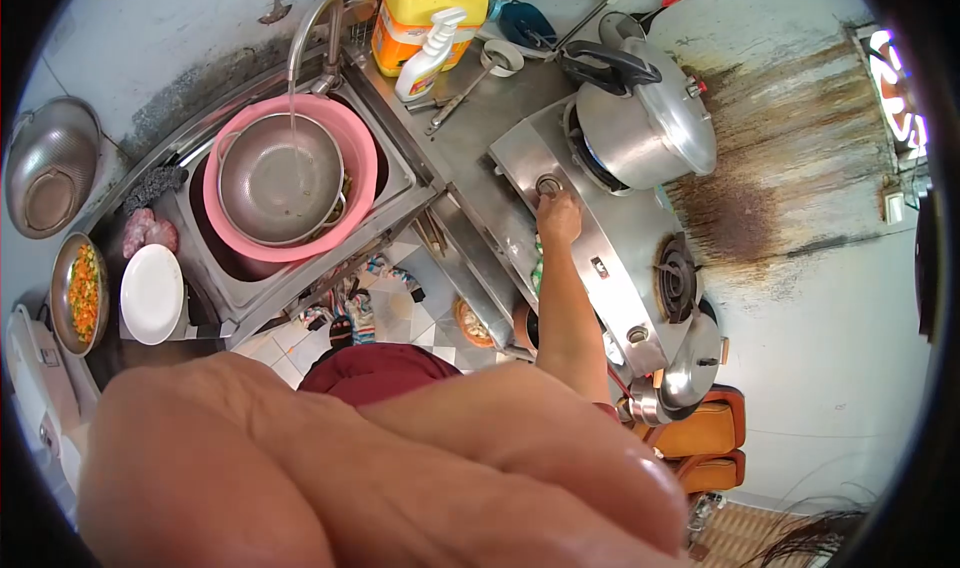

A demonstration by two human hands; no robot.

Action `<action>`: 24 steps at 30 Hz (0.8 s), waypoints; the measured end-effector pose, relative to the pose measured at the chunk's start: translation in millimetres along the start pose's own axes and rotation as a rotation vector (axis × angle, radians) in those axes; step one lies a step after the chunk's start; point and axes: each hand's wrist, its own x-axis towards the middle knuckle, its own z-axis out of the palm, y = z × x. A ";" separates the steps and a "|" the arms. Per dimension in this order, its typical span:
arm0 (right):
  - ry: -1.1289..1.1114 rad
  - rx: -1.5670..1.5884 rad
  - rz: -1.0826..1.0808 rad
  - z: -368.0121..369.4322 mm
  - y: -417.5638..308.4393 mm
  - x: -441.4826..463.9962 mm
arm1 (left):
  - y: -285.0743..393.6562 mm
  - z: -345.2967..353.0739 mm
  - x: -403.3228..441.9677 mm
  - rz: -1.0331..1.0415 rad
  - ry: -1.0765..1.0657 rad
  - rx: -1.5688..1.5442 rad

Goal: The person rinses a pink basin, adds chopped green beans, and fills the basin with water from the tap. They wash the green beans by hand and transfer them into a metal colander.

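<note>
My right hand [559,218] reaches out to the front panel of the steel gas stove [575,238], its fingers closed around a round knob [548,184]. Behind that knob, a large pressure cooker [640,118] with a black handle sits on the burner. My left hand [330,458] is very close to the camera and fills the bottom of the view; its fingertips are hidden, and I cannot tell whether it holds anything. In the sink, water runs from the curved tap [300,43] into a grey metal bowl [280,178], set inside a pink basin [370,158].
A bare burner [676,278] is at the stove's other end, beside lidded pots [690,368]. A yellow jug [430,18], spray bottle [430,63] and ladle [460,98] stand or lie behind the sink. Left are a white plate [153,293] and a dish of diced vegetables [80,293].
</note>
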 end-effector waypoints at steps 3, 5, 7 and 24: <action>0.001 -0.072 -0.016 0.7 -0.3 2.4 | -3.9 -4.0 -1.3 -0.002 0.014 -0.060; -0.028 -0.133 -0.011 -2.7 -5.0 1.2 | -3.4 -6.9 -0.4 0.001 0.039 -0.106; -0.056 -0.183 -0.016 -4.3 -9.4 2.1 | -2.4 -11.4 -3.2 0.004 0.075 -0.164; -0.217 1.078 0.786 43.8 11.4 23.7 | 49.9 -53.2 -168.9 -0.116 0.933 -0.203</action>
